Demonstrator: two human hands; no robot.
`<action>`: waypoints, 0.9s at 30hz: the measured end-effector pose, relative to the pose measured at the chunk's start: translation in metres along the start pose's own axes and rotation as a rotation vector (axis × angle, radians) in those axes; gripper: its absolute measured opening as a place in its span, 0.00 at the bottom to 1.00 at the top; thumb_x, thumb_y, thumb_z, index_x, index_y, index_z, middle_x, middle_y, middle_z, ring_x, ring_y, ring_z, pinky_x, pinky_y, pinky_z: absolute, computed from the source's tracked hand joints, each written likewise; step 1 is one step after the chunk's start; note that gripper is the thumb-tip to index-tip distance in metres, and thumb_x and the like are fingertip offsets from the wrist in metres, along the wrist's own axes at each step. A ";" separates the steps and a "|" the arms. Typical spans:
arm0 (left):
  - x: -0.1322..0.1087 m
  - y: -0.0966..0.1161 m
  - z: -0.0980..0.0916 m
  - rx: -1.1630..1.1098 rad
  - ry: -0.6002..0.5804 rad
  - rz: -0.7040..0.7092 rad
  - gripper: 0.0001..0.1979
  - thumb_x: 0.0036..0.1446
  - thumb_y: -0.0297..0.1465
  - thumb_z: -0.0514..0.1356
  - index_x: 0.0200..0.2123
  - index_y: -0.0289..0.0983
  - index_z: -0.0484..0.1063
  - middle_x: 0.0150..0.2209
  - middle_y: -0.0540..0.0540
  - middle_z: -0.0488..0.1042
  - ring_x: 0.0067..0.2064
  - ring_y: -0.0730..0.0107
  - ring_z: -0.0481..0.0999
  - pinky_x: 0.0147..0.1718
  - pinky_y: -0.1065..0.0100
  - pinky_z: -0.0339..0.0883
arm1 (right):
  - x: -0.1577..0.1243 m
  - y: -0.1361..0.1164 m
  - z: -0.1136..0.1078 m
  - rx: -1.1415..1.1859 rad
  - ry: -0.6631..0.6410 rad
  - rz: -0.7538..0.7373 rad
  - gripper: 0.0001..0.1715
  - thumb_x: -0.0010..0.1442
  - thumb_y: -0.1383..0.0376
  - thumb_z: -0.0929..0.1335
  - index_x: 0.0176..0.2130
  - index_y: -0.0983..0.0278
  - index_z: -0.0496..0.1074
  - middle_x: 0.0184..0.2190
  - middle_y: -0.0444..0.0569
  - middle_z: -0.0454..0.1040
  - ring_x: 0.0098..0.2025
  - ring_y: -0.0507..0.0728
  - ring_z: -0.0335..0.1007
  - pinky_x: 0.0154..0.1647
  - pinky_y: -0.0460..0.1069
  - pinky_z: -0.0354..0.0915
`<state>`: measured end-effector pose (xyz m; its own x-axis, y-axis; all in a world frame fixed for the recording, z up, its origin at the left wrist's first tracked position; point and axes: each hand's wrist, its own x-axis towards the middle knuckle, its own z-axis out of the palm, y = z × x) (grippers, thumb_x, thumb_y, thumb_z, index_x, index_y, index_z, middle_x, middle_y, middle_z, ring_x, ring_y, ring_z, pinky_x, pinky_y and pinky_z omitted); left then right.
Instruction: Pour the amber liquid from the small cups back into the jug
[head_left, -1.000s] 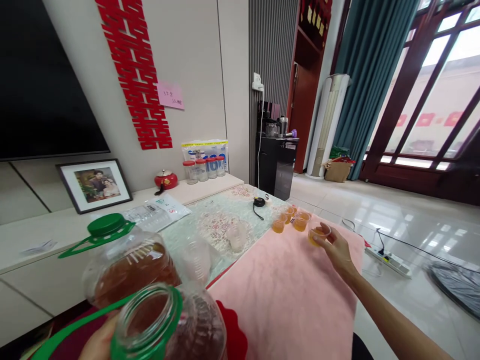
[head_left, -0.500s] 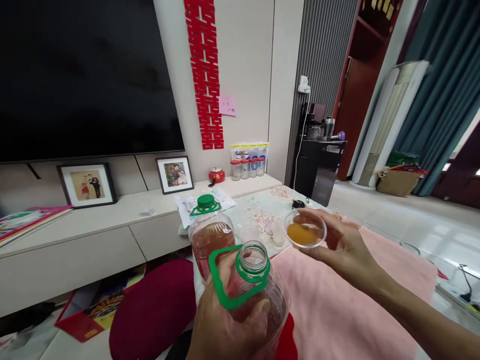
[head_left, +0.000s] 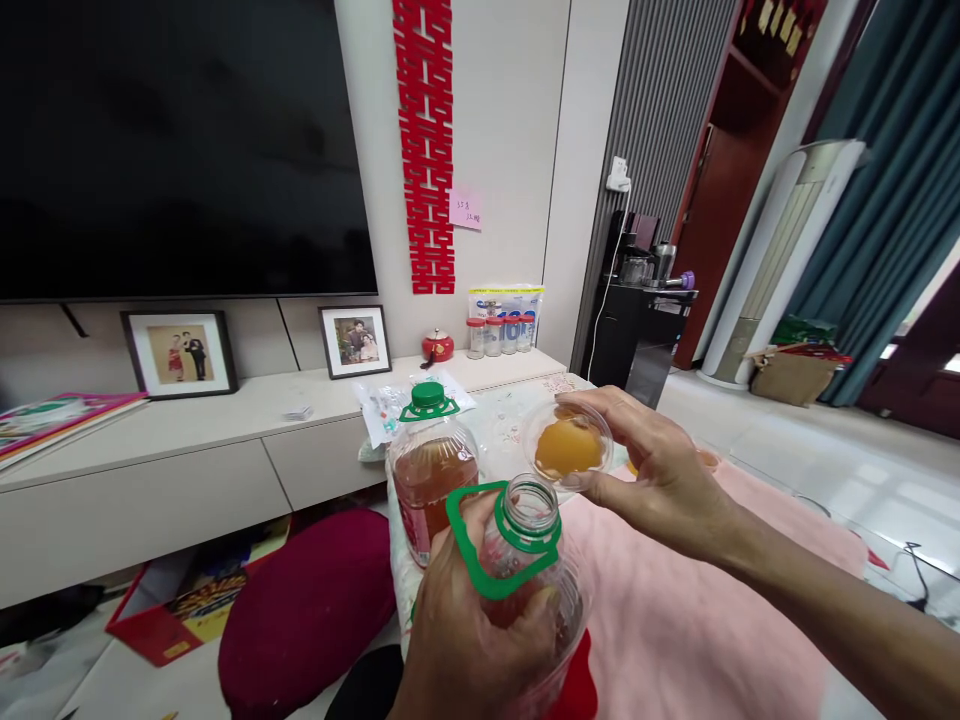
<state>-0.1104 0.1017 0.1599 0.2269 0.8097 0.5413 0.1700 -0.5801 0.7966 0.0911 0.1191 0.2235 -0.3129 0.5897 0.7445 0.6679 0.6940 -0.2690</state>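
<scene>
My left hand (head_left: 480, 620) is wrapped around the neck and shoulder of a clear plastic bottle (head_left: 574, 600), its fingers passing by the green handle ring (head_left: 465, 540). The bottle has no cap on its mouth. In my right hand (head_left: 660, 470) is a clear plastic cup (head_left: 605, 440) holding an orange-yellow liquid (head_left: 570, 448). The cup is tilted toward me, just above and beyond the bottle mouth, apart from it. Behind my left hand stands a second bottle (head_left: 435, 480) with a green cap and brownish-pink liquid.
A pink cloth (head_left: 697, 600) covers the near table. Beside it stands a dark red round stool (head_left: 307, 620). Small red-lidded jars (head_left: 493, 338) and two framed photos (head_left: 356, 342) stand on the white cabinet (head_left: 202, 430). Something red lies beneath the held bottle.
My right hand has moved the cup left, closer to the bottle mouth, and tipped it further toward me. The view has shifted slightly; my left hand keeps its hold.
</scene>
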 end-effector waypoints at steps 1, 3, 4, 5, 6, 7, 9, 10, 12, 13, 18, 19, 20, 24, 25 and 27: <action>0.000 0.000 0.000 0.017 0.011 0.008 0.06 0.44 0.26 0.56 0.27 0.42 0.64 0.24 0.55 0.63 0.25 0.73 0.67 0.26 0.71 0.67 | 0.000 0.000 0.000 -0.011 0.003 -0.019 0.30 0.59 0.64 0.75 0.59 0.65 0.70 0.48 0.54 0.78 0.49 0.59 0.74 0.47 0.54 0.71; 0.001 -0.001 0.000 0.042 0.027 0.009 0.06 0.44 0.26 0.57 0.28 0.42 0.65 0.25 0.55 0.65 0.28 0.71 0.70 0.29 0.70 0.69 | 0.001 0.001 0.001 -0.030 0.017 -0.059 0.30 0.59 0.64 0.75 0.59 0.67 0.70 0.48 0.55 0.78 0.49 0.59 0.74 0.48 0.53 0.71; 0.001 -0.002 0.000 0.045 0.028 0.006 0.06 0.44 0.26 0.57 0.28 0.42 0.65 0.25 0.55 0.65 0.29 0.70 0.71 0.29 0.70 0.69 | 0.002 0.002 0.001 -0.037 0.023 -0.075 0.30 0.59 0.65 0.75 0.59 0.67 0.70 0.48 0.55 0.78 0.50 0.59 0.74 0.48 0.53 0.71; 0.000 -0.003 0.000 0.040 0.022 0.002 0.06 0.45 0.26 0.57 0.28 0.42 0.64 0.25 0.55 0.64 0.28 0.71 0.70 0.28 0.71 0.68 | 0.002 0.002 0.001 -0.042 0.026 -0.089 0.30 0.59 0.66 0.75 0.59 0.68 0.70 0.48 0.56 0.78 0.50 0.59 0.74 0.49 0.53 0.71; 0.000 -0.004 0.001 0.029 0.013 -0.001 0.06 0.45 0.27 0.57 0.27 0.42 0.63 0.24 0.55 0.62 0.28 0.71 0.69 0.27 0.71 0.66 | 0.002 0.002 0.001 -0.044 0.029 -0.102 0.30 0.59 0.67 0.75 0.59 0.69 0.70 0.48 0.57 0.78 0.51 0.59 0.74 0.50 0.53 0.71; 0.000 -0.005 0.001 0.015 0.003 -0.003 0.06 0.45 0.27 0.57 0.26 0.42 0.61 0.24 0.55 0.61 0.26 0.72 0.68 0.25 0.72 0.65 | 0.003 0.002 0.001 -0.044 0.028 -0.114 0.30 0.59 0.68 0.74 0.59 0.69 0.70 0.49 0.57 0.78 0.51 0.59 0.74 0.50 0.54 0.71; 0.001 -0.005 0.002 -0.020 -0.009 -0.013 0.07 0.45 0.27 0.57 0.26 0.42 0.60 0.23 0.56 0.59 0.25 0.73 0.66 0.23 0.73 0.63 | 0.004 0.001 0.000 -0.038 0.025 -0.138 0.30 0.59 0.69 0.73 0.59 0.70 0.70 0.49 0.58 0.77 0.52 0.59 0.74 0.51 0.54 0.71; 0.001 -0.005 0.003 -0.037 -0.010 -0.026 0.06 0.45 0.27 0.57 0.26 0.42 0.61 0.23 0.56 0.60 0.25 0.73 0.66 0.23 0.73 0.63 | 0.004 0.000 -0.001 -0.035 0.025 -0.152 0.29 0.59 0.70 0.73 0.59 0.70 0.70 0.50 0.59 0.77 0.53 0.60 0.74 0.52 0.55 0.71; 0.000 -0.004 0.003 -0.057 0.000 -0.040 0.06 0.45 0.27 0.57 0.28 0.42 0.64 0.24 0.55 0.63 0.25 0.73 0.66 0.24 0.73 0.65 | 0.005 -0.001 -0.002 -0.027 0.023 -0.176 0.29 0.58 0.72 0.71 0.59 0.70 0.70 0.51 0.60 0.77 0.54 0.60 0.73 0.53 0.55 0.71; 0.000 -0.004 0.003 -0.056 -0.002 -0.033 0.06 0.45 0.27 0.57 0.29 0.42 0.65 0.25 0.55 0.64 0.26 0.73 0.67 0.24 0.73 0.66 | 0.006 -0.002 -0.003 -0.027 0.020 -0.185 0.29 0.58 0.74 0.70 0.59 0.70 0.70 0.51 0.60 0.77 0.54 0.60 0.73 0.54 0.55 0.71; 0.000 -0.004 0.003 -0.059 0.016 -0.041 0.05 0.46 0.28 0.58 0.28 0.42 0.64 0.24 0.55 0.63 0.28 0.71 0.71 0.25 0.72 0.69 | 0.010 -0.006 -0.005 -0.061 -0.004 -0.211 0.32 0.55 0.77 0.68 0.59 0.71 0.69 0.51 0.61 0.76 0.54 0.59 0.73 0.54 0.55 0.71; 0.000 -0.004 0.002 -0.046 0.028 -0.043 0.05 0.46 0.28 0.58 0.29 0.42 0.65 0.24 0.55 0.63 0.28 0.70 0.71 0.25 0.72 0.69 | 0.010 -0.007 -0.006 -0.066 -0.007 -0.217 0.32 0.55 0.77 0.68 0.59 0.71 0.69 0.51 0.61 0.75 0.54 0.59 0.73 0.54 0.55 0.71; 0.000 -0.004 0.002 -0.023 0.038 -0.036 0.06 0.45 0.28 0.57 0.30 0.42 0.66 0.24 0.55 0.65 0.28 0.70 0.72 0.25 0.71 0.70 | 0.011 -0.008 -0.006 -0.069 -0.009 -0.222 0.32 0.55 0.78 0.68 0.59 0.71 0.69 0.51 0.61 0.75 0.54 0.59 0.73 0.53 0.55 0.72; 0.000 -0.002 0.002 0.029 0.060 0.014 0.09 0.44 0.28 0.57 0.33 0.42 0.69 0.26 0.55 0.68 0.28 0.70 0.74 0.30 0.69 0.74 | 0.013 -0.011 -0.008 -0.078 -0.023 -0.235 0.33 0.55 0.79 0.67 0.60 0.70 0.68 0.51 0.59 0.75 0.54 0.59 0.72 0.54 0.55 0.72; 0.001 -0.002 0.002 0.007 0.053 0.013 0.07 0.44 0.27 0.57 0.31 0.42 0.68 0.25 0.55 0.67 0.28 0.70 0.73 0.29 0.69 0.73 | 0.013 -0.012 -0.009 -0.084 -0.027 -0.238 0.32 0.56 0.79 0.67 0.60 0.69 0.68 0.51 0.59 0.74 0.54 0.59 0.72 0.54 0.55 0.72; 0.001 -0.001 0.003 -0.051 0.039 -0.002 0.05 0.45 0.27 0.58 0.29 0.42 0.65 0.24 0.55 0.65 0.27 0.71 0.72 0.26 0.71 0.72 | 0.013 -0.013 -0.009 -0.098 -0.028 -0.243 0.33 0.56 0.78 0.67 0.60 0.68 0.67 0.52 0.59 0.74 0.54 0.59 0.72 0.53 0.56 0.72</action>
<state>-0.1079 0.1032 0.1587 0.1894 0.8139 0.5492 0.1206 -0.5744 0.8096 0.0846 0.1142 0.2422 -0.4896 0.4231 0.7624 0.6326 0.7742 -0.0235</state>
